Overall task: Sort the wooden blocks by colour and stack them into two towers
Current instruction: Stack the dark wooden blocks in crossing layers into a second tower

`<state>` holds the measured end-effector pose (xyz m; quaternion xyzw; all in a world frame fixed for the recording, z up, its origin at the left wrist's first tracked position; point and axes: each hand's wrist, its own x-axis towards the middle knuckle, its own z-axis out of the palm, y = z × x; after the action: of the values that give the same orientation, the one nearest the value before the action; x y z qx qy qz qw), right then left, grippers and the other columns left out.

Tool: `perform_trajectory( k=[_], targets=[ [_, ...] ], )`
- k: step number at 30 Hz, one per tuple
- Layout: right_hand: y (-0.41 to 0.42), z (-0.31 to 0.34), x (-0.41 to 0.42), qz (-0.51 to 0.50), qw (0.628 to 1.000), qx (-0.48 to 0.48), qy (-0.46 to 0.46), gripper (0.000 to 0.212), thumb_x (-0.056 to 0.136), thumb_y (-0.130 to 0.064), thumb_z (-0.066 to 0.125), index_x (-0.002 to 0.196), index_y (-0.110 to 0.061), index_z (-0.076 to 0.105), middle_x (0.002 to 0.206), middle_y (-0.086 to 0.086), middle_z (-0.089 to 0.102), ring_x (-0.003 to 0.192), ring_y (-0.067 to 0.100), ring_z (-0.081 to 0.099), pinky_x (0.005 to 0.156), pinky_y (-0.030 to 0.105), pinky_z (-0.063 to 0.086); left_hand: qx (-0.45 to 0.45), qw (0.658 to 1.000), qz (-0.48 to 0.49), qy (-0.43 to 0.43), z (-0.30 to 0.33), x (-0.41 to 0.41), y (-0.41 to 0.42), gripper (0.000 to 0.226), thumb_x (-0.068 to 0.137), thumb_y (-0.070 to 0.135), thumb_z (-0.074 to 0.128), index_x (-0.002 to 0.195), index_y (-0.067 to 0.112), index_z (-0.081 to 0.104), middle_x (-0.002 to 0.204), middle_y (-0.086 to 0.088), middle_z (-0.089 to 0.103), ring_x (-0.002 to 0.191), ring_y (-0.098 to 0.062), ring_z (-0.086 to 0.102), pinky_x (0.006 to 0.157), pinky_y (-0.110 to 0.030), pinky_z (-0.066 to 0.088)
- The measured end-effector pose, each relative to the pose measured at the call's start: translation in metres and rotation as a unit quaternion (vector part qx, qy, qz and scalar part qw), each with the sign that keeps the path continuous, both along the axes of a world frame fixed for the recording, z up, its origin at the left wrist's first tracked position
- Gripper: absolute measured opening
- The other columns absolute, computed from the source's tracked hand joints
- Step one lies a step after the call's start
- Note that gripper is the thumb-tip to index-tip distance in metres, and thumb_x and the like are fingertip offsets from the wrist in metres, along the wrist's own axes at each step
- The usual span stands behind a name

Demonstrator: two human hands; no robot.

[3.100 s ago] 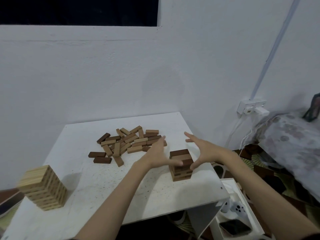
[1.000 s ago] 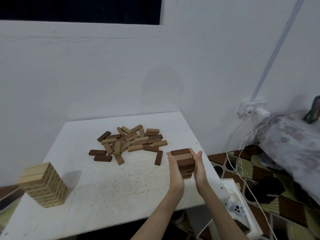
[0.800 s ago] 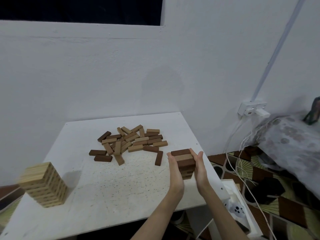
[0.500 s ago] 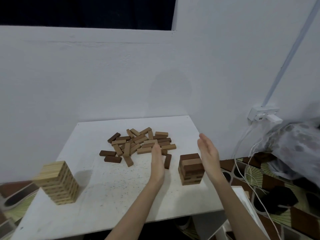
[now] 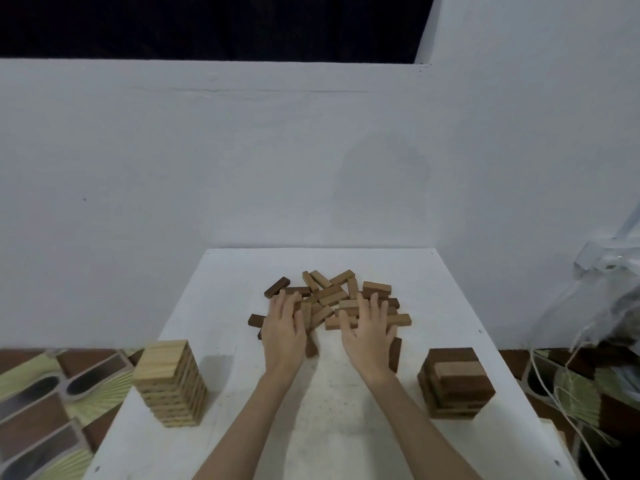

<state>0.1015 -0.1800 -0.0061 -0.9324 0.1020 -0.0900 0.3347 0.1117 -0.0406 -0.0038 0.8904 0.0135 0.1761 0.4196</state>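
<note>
Lying jumbled, light & dark blocks [image 5: 341, 299] under flat, spread hands [image 5: 284, 329] [image 5: 369, 329].

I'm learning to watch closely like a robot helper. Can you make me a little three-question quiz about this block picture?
1. True or false: the pale tower stands taller than the dark tower.
2. Where are the left hand and right hand? A) on the loose pile B) on the dark tower C) off the table
3. Fill in: the dark tower stands on the table's ____ side.

Key: 1 true; 2 A; 3 right.
</note>
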Motion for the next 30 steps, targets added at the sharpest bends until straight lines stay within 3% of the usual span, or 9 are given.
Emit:
perform_trajectory(
  k=[5,12,16,22,30],
  targets=[
    [-0.002,-0.007,0.065,-0.01,0.992,-0.119,0.044,0.06,0.098,-0.055,0.024,0.152,-0.03,0.015,0.161,0.006,-0.003,0.146,0.031,-0.013,0.11,0.067,-0.003,0.162,0.982,-0.001,0.095,-0.004,0.055,0.004,0.048,0.101,0.035,0.032,0.148,0.027,0.026,0.159,-0.001,0.006,0.147,-0.021,0.0,0.116,-0.044,0.01],
    [-0.007,-0.023,0.131,0.019,0.973,-0.2,0.117,0.063,0.094,-0.065,0.014,0.151,-0.038,0.009,0.159,0.009,-0.013,0.142,0.041,-0.019,0.104,0.072,-0.006,0.325,0.927,-0.044,0.182,-0.028,0.119,0.012,0.068,0.088,0.073,0.021,0.147,0.046,0.001,0.158,-0.002,-0.014,0.144,-0.036,-0.014,0.11,-0.062,0.005],
    [-0.013,-0.034,0.144,0.018,0.962,-0.215,0.165,0.061,0.094,-0.065,0.012,0.151,-0.042,0.003,0.16,0.009,-0.011,0.142,0.044,-0.015,0.104,0.074,-0.003,0.32,0.918,-0.081,0.221,-0.032,0.135,0.013,0.067,0.084,0.077,0.018,0.144,0.053,0.002,0.159,0.004,-0.01,0.143,-0.036,-0.016,0.107,-0.068,0.001],
    [-0.012,-0.035,0.14,0.046,0.959,-0.229,0.162,0.058,0.097,-0.059,0.012,0.151,-0.039,0.002,0.161,-0.002,0.004,0.145,0.037,-0.003,0.106,0.072,0.003,0.278,0.928,-0.094,0.231,-0.033,0.127,0.011,0.064,0.088,0.072,0.022,0.146,0.05,0.006,0.158,0.012,0.01,0.145,-0.03,-0.008,0.111,-0.063,0.0],
    [0.005,-0.038,0.099,0.078,0.958,-0.234,0.147,0.058,0.097,-0.059,0.012,0.151,-0.04,0.003,0.161,-0.002,0.005,0.146,0.033,-0.002,0.108,0.069,0.005,0.263,0.932,-0.074,0.238,-0.037,0.073,0.021,0.057,0.09,0.069,0.019,0.144,0.051,0.015,0.158,0.015,0.008,0.145,-0.026,-0.01,0.112,-0.06,-0.001]
  ],
)
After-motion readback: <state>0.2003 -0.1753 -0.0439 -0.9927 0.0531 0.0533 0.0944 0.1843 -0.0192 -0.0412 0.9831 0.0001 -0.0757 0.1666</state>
